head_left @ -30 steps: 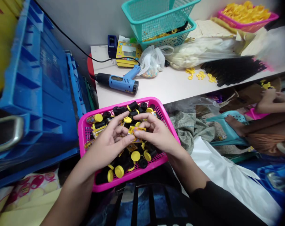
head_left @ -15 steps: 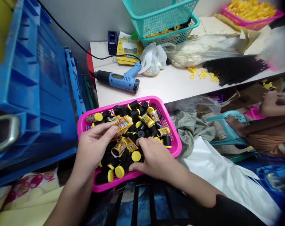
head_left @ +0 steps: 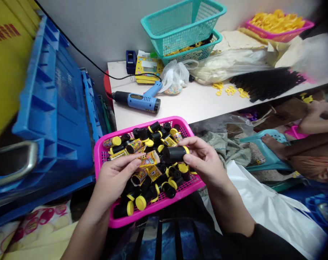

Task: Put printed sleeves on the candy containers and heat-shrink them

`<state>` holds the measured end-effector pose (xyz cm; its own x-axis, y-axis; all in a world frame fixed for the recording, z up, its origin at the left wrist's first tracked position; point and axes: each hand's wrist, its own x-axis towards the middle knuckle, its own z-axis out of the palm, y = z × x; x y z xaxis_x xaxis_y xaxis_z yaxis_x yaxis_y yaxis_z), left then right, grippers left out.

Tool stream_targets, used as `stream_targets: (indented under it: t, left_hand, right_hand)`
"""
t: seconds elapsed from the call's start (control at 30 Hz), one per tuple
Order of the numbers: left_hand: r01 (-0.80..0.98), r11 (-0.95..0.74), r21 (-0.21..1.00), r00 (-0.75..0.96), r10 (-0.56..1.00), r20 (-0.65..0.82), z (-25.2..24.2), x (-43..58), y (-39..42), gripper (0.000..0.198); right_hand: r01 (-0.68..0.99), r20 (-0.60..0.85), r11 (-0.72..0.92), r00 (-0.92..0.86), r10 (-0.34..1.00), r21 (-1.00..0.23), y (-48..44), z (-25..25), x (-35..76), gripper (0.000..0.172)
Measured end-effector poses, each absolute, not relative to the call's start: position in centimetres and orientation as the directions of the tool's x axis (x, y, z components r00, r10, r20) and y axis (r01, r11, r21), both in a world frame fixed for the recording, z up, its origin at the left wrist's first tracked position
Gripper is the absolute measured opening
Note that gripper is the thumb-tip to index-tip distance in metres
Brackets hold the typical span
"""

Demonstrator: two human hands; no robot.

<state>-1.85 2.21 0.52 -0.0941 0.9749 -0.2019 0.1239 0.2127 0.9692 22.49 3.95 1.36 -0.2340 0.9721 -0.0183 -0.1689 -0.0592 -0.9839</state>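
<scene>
Black tube [head_left: 174,154] clamped in the right hand [head_left: 207,162], right above the pink basket [head_left: 155,206]; over there the left hand [head_left: 115,184] pinches a yellow label [head_left: 150,158], hovering over a heap of capped tubes [head_left: 150,184]!

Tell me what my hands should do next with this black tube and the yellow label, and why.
Probably press the yellow printed label in your left hand onto the black tube in your right hand. The tube looks bare, and labelled tubes already lie in the pink plastic basket.
</scene>
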Motion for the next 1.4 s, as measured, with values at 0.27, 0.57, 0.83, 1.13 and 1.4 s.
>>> stream_targets:
  t: [0.27,0.57,0.83,1.13,1.4]
  left_hand:
    - [0.16,0.137,0.978,0.022,0.99,-0.142,0.9,-1.8,2.3,0.027]
    - [0.106,0.173,0.979,0.068,0.981,-0.18,1.9,-0.7,2.8,0.026]
    - [-0.004,0.173,0.985,0.113,0.979,-0.172,2.5,0.0,2.2,0.03]
    - [0.028,0.088,0.996,0.082,0.992,-0.09,2.0,1.4,2.1,0.023]
    - [0.054,0.093,0.994,0.042,0.995,-0.096,1.5,1.9,1.7,0.022]
  right_hand:
    - [-0.032,-0.108,-0.127,-0.359,0.927,-0.991,5.1,0.8,21.8,0.028]
    - [-0.023,-0.088,-0.098,-0.282,0.955,-0.995,4.8,0.2,21.3,0.03]
    - [-0.072,0.103,0.086,-0.28,0.955,-0.994,4.3,-0.2,20.2,0.028]
    - [-0.395,-0.116,-0.348,-0.504,0.856,-0.851,3.9,-1.8,18.3,0.041]
    - [-0.369,-0.076,-0.237,-0.4,0.913,-0.899,3.5,-3.4,17.7,0.037]
